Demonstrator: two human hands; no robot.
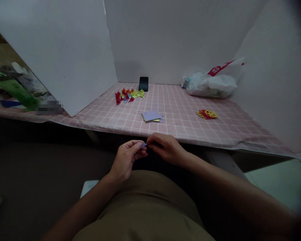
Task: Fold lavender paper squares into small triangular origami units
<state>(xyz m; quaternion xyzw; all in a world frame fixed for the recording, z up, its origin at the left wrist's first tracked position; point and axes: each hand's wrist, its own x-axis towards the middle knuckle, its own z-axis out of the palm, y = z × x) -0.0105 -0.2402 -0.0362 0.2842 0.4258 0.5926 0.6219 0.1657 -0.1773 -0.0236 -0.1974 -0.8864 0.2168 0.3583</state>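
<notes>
Just in front of the table edge, my left hand (127, 157) pinches a small piece of folded purple paper (143, 145) between thumb and fingers. My right hand (167, 149) meets the paper's right tip with thumb and forefinger pressed together; the fingertips partly hide that end. On the table beyond lies a stack of square paper sheets (152, 116), purple on top with yellow showing beneath. Farther back on the left, several small folded paper figures (127, 94) in red, orange, yellow and blue sit in a cluster.
The table has a pink checked cloth (175, 107). A dark phone (143, 83) leans near the back panel. Red and yellow cut-out shapes (207, 114) lie at right, a white plastic bag (213, 85) behind. White panels enclose the area; a green bottle (12, 87) lies outside, left.
</notes>
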